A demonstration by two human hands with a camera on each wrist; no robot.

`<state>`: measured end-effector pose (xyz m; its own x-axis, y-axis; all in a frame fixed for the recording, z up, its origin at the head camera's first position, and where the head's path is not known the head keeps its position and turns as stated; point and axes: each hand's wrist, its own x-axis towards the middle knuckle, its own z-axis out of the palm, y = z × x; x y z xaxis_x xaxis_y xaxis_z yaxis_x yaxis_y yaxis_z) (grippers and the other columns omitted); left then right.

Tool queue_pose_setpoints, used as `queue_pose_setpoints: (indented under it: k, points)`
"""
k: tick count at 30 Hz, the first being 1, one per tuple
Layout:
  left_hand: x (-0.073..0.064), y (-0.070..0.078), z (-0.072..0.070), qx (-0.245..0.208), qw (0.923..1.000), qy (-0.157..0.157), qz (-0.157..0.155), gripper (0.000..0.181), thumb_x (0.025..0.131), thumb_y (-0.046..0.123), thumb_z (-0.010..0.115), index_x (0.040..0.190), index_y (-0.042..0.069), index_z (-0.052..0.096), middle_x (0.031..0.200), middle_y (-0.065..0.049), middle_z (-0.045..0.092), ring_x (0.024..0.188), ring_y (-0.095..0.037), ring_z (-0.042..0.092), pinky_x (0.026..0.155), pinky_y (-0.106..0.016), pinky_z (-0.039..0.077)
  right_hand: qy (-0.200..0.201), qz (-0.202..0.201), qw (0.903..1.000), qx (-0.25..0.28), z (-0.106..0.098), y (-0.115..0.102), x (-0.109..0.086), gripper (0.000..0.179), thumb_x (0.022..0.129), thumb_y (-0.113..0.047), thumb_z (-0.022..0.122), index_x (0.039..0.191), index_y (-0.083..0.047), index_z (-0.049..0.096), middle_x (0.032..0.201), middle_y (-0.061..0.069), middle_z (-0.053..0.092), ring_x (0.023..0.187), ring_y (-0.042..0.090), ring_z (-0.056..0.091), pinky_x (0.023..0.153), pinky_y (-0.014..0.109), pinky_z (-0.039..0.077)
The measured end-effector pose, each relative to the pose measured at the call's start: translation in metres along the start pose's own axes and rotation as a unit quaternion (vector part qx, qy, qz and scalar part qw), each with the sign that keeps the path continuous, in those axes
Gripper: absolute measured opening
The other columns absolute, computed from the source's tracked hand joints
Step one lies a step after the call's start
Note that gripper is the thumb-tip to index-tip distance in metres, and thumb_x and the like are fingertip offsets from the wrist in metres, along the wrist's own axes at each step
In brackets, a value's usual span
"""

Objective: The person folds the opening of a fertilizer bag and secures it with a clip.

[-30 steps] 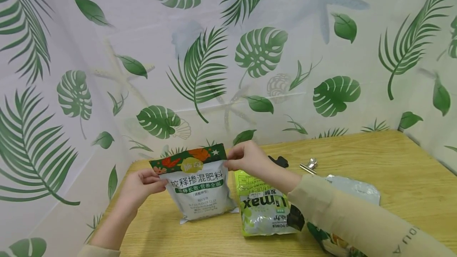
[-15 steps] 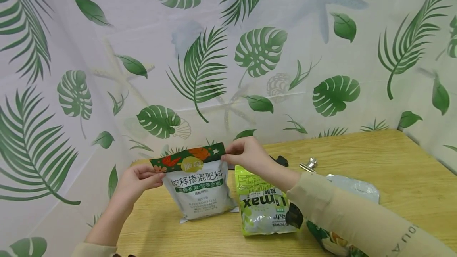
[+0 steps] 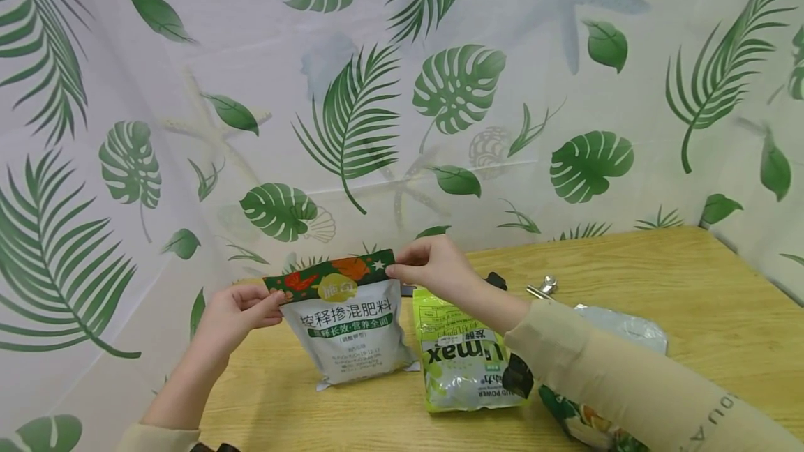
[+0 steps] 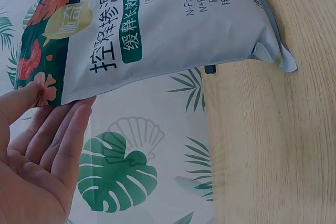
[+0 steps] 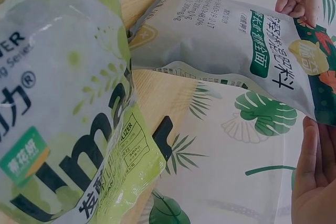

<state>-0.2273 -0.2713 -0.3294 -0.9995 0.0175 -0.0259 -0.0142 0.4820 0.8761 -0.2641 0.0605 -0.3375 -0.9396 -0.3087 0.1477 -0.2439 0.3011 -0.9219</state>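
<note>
A white fertilizer bag [image 3: 352,333] with a dark green, flower-printed top band stands on the wooden table, its top edge slightly tilted. My left hand [image 3: 235,316] pinches its top left corner; in the left wrist view the thumb lies on the band's front, with the other fingers [image 4: 58,135] behind and below. At the opposite top corner my right hand [image 3: 433,270] pinches the edge, thumb in front. The right wrist view shows the bag [image 5: 226,40] sideways between both hands. Its back is mostly hidden.
A lime-green bag [image 3: 467,368] lies right of the white one, partly under my right forearm. A metal bulldog clip [image 3: 543,288], a silvery bag [image 3: 624,326] and a green printed packet part [image 3: 578,417] are farther right. A black piece [image 5: 164,137] sits behind the lime-green bag.
My left hand has shifted slightly left and up, its thumb now on the front of the band. The right thumb has moved onto the front of its corner. The bag has barely moved.
</note>
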Motion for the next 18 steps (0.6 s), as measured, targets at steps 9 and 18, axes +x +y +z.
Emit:
queue_pose_setpoints:
  k: [9,18]
  points:
    - [0.0025,-0.0003,-0.0001,0.016,0.9998,0.003,-0.011,0.036,0.107,0.025,0.067,0.115,-0.010,0.074,0.125,-0.015,0.073,0.083,-0.005,0.076,0.083,-0.025,0.065,0.017,0.005,0.9994,0.028,-0.0007,-0.0050,0.0005,0.018,0.098,-0.019,0.077,0.104,-0.003,0.082,0.095,0.007,0.079,0.083,0.020,0.073,0.081,0.030,0.060]
    - [0.0001,0.0042,0.0008,-0.042,0.9984,0.025,-0.028,0.019,0.102,0.020,0.074,0.105,0.002,0.079,0.101,0.007,0.078,0.076,-0.004,0.076,0.083,-0.023,0.064,0.020,0.017,0.9982,0.054,0.0006,-0.0049,0.0032,0.016,0.099,-0.016,0.076,0.104,-0.002,0.081,0.089,0.002,0.077,0.078,0.012,0.069,0.083,0.030,0.061]
